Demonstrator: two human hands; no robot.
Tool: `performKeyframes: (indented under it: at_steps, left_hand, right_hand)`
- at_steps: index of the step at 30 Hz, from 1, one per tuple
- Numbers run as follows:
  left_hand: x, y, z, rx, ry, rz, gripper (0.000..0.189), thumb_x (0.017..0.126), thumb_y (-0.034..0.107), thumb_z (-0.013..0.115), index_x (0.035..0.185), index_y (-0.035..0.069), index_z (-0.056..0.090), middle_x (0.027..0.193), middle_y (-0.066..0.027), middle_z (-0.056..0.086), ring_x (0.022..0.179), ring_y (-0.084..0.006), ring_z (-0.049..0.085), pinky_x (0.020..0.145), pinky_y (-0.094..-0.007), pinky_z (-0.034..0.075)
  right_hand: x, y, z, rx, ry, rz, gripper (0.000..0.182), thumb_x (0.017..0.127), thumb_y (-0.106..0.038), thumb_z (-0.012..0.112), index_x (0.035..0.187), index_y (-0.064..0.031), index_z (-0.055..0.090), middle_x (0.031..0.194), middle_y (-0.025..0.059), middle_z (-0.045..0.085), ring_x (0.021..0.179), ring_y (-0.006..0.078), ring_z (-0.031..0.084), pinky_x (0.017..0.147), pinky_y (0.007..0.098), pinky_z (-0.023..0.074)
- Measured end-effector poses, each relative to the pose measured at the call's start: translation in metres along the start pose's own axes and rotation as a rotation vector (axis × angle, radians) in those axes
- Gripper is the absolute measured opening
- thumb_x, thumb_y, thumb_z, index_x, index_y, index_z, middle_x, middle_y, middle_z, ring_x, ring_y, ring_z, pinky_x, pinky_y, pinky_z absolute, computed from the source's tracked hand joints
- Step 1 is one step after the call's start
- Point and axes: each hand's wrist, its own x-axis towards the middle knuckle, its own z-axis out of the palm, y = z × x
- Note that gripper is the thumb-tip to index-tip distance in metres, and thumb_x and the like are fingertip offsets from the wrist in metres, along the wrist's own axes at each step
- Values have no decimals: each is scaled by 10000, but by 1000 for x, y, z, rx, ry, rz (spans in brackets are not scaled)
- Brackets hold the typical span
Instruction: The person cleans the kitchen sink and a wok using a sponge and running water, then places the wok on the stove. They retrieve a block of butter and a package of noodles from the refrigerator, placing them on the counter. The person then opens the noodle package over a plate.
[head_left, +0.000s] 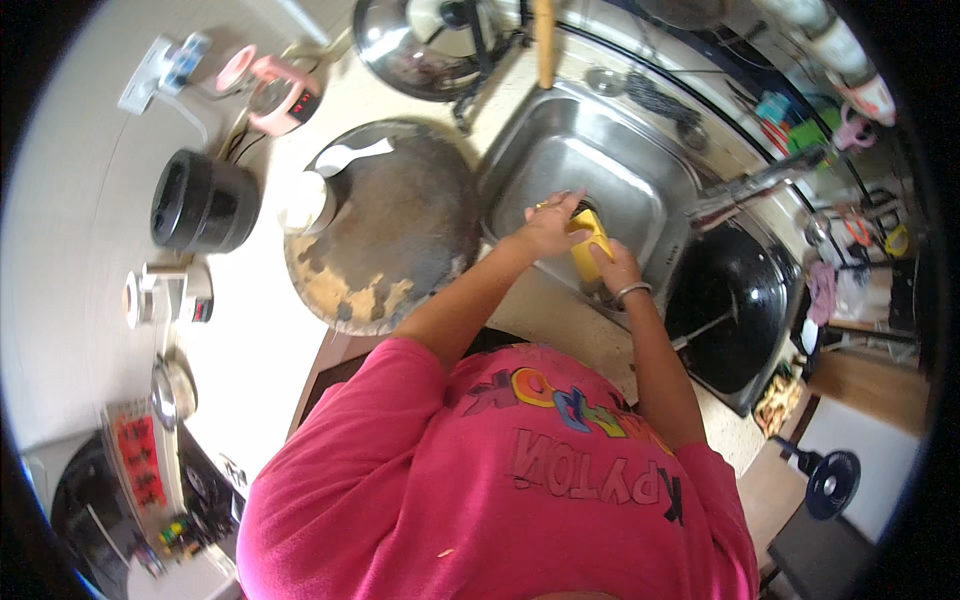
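Note:
Over the steel sink, my right hand grips a yellow object, a sponge or folded cloth; which of the two I cannot tell. A metal bracelet circles my right wrist. My left hand, with a ring on a finger, is extended at the upper left end of the yellow object. Its thumb lies on or close to that object, and its palm side is hidden. The drain behind the hands is partly covered by them.
Left of the sink lies a round, worn board with a white spoon and a white container. A large lid stands behind. Right of the sink are the faucet and a black wok.

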Motion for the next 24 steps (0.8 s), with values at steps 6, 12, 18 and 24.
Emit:
performKeyframes:
  at_steps: [6, 12, 18, 24]
  left_hand:
    - [-30, -21, -40, -637, -61, -196, 685, 855, 375, 692, 1361, 1, 421, 1178, -179, 599, 1043, -223, 607, 828, -315, 505]
    - [-64, -33, -95, -1003, 155, -272, 435, 862, 224, 710, 1171, -7, 508, 940, -95, 650, 729, -135, 641, 578, -252, 543]
    - [-52, -47, -117, -936, 233, -283, 421, 861, 225, 716, 1157, 9, 507, 863, -70, 655, 632, -96, 626, 516, -209, 521]
    - [-42, -51, -91, -63, 636, -50, 535, 836, 321, 701, 1250, 37, 519, 1131, -162, 580, 1028, -272, 565, 875, -419, 442]
  right_hand:
    - [-17, -64, -11, 666, -262, -24, 375, 920, -283, 629, 1184, -21, 584, 1074, 57, 641, 885, 152, 618, 779, 277, 487]
    - [-24, -95, -20, 877, -355, 160, 494, 912, -352, 637, 1285, -58, 500, 1117, 88, 639, 952, 149, 622, 795, 266, 487]
    - [-22, -122, 0, 876, -231, 91, 546, 909, -348, 637, 1351, -85, 454, 1185, 95, 607, 1004, 181, 620, 846, 332, 505]
    - [37, -122, 18, 999, -182, 121, 533, 884, -272, 662, 1339, -63, 478, 1178, 92, 602, 1022, 220, 626, 783, 368, 547]
